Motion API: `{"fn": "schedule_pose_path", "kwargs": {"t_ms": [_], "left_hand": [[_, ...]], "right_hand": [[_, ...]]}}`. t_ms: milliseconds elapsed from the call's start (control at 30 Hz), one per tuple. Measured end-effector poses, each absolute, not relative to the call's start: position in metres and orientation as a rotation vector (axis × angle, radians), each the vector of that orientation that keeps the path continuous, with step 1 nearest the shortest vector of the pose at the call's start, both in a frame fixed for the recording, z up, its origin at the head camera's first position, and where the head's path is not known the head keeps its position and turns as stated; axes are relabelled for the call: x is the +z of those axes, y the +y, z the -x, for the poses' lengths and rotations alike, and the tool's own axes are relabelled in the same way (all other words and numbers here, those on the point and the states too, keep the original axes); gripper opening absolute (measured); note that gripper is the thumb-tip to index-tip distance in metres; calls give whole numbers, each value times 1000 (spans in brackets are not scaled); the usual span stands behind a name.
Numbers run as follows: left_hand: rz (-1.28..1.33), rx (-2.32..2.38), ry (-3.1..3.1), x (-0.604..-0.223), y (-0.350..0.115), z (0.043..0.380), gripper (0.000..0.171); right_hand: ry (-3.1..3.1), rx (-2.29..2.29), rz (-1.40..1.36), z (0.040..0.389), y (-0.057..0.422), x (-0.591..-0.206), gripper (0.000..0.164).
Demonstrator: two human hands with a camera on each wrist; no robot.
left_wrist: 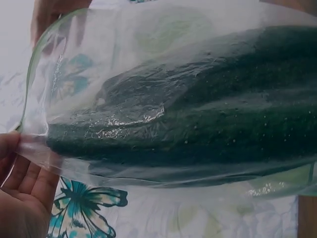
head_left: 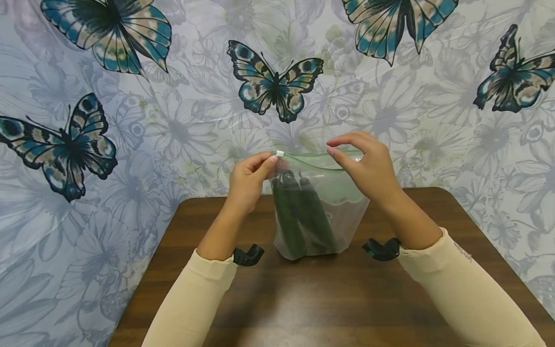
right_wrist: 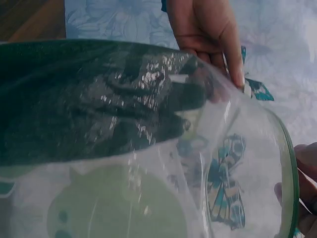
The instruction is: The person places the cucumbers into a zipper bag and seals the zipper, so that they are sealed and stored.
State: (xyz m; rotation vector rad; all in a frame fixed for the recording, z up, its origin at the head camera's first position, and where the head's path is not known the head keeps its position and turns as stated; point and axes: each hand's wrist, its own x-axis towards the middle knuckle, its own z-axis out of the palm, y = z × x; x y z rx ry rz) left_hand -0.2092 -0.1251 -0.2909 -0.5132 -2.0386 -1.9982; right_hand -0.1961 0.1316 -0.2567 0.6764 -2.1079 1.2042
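Note:
A clear zipper bag (head_left: 347, 212) with a green rim stands upright on the table. Inside it, to the left, lean long dark green vegetables (head_left: 310, 212), like cucumbers or zucchini. My left hand (head_left: 248, 183) pinches the bag's upper left corner beside a small white slider (head_left: 280, 153). At the upper right, my right hand (head_left: 373, 166) holds the bag's edge, with thumb and forefinger parted over the opening; its other fingers are partly hidden. The rim sides stand apart between the hands. In the left wrist view the vegetables (left_wrist: 198, 124) show pale specks through the plastic.
The brown wooden table (head_left: 303, 303) extends under the bag and both forearms. Directly behind it hangs a pale floral backdrop (head_left: 182, 120) with blue butterflies. Black wrist devices (head_left: 248, 255) sit below both hands, close to either side of the bag.

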Motion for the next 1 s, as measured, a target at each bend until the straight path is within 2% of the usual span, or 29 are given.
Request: {"fn": "schedule_pose_path", "kwargs": {"t_ms": [467, 1000], "left_hand": [[543, -2052, -1956, -287, -105, 207, 23], [628, -2068, -1948, -288, -100, 204, 23]], "right_hand": [[-2284, 1178, -781, 202, 94, -247, 24], [-2386, 1181, -821, 206, 90, -248, 21]]}}
